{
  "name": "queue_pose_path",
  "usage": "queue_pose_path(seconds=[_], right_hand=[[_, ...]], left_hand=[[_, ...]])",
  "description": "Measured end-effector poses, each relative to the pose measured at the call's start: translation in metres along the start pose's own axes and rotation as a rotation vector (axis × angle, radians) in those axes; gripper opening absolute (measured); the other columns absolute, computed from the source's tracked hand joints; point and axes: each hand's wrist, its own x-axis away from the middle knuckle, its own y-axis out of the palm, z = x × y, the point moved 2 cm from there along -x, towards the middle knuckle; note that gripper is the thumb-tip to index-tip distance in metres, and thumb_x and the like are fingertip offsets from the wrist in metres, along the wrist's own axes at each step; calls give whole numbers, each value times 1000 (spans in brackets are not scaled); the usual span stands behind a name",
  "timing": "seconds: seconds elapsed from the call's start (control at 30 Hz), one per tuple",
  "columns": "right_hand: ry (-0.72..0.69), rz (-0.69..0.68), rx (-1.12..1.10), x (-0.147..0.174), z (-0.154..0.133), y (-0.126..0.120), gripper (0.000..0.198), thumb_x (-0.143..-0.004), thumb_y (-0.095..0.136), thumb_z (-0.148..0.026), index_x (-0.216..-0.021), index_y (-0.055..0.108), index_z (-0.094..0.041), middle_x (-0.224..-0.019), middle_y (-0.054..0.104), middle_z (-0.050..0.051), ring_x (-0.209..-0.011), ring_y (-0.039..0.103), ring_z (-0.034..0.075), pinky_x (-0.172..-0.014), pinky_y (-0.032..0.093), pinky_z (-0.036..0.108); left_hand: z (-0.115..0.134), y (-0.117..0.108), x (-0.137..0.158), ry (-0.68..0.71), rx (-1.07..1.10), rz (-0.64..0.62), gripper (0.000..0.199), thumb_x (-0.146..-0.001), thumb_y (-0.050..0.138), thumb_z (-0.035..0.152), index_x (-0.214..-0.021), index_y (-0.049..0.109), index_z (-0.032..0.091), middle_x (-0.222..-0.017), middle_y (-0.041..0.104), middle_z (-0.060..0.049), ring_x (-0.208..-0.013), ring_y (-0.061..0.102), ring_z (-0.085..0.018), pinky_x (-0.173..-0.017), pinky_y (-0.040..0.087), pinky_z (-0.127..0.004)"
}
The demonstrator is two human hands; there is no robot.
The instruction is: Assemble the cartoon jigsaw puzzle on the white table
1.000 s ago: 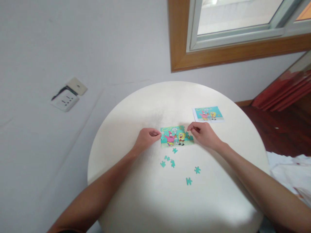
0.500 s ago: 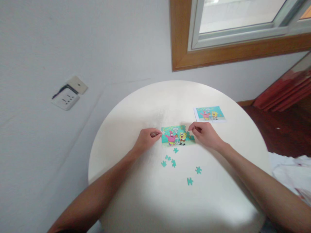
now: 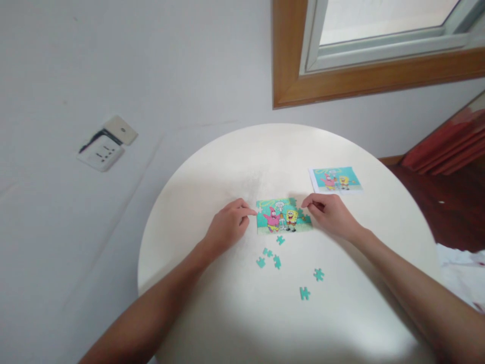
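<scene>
A partly joined jigsaw puzzle with cartoon figures on teal lies on the white round table. A small gap shows at its left edge, and its upper right edge is jagged. My left hand rests beside the left edge, its index finger stretched to the puzzle and its other fingers curled, with nothing visible in it. At the upper right side, my right hand has its thumb and index finger pinched; whatever lies between them is hidden. Below the puzzle are several loose teal puzzle pieces, one of them near the bottom edge.
A printed reference picture lies behind my right hand. Two more loose puzzle pieces lie nearer to me. The round table stands against a wall with a socket and a wood-framed window.
My left hand's pinch has loosened, and its index finger now points at the puzzle's left edge. The right hand stays pinched near the upper right side. The view has shifted slightly.
</scene>
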Motion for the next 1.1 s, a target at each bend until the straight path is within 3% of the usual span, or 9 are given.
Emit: queue_pose_path(seconds=[0.1,0.27,0.87,1.1], right_hand=[[7,-10,-3,0,1,0,23,-79,47,-14,-81,69,-18,-53,51,-3,-48,40,10,-50,29,24],[19,-23,-25,1,3,1,23,-79,47,-16,-82,69,-17,-57,55,-2,-49,42,11,-51,32,24],[-10,-5,-27,2,-2,-2,22,-79,47,-15,-82,69,-18,-51,46,-4,-48,36,10,-51,26,25],[1,0,-29,1,-7,-5,22,-79,47,-16,-81,69,-18,-51,48,-4,-49,37,11,-52,27,26]], left_hand=[[1,1,1,44,-54,-19,39,-79,49,3,-96,76,25,-100,64,-2,-96,59,-18,-85,48,-29],[3,4,2,131,-94,-39,43,-80,48,0,-98,76,28,-99,62,-3,-93,56,-18,-84,49,-31],[4,7,0,141,-37,-9,43,-79,50,-1,-102,76,25,-100,61,-4,-97,57,-20,-88,50,-34],[19,5,3,262,44,17,23,-90,58,17,-105,73,25,-98,63,-4,-94,57,-18,-87,49,-32]])
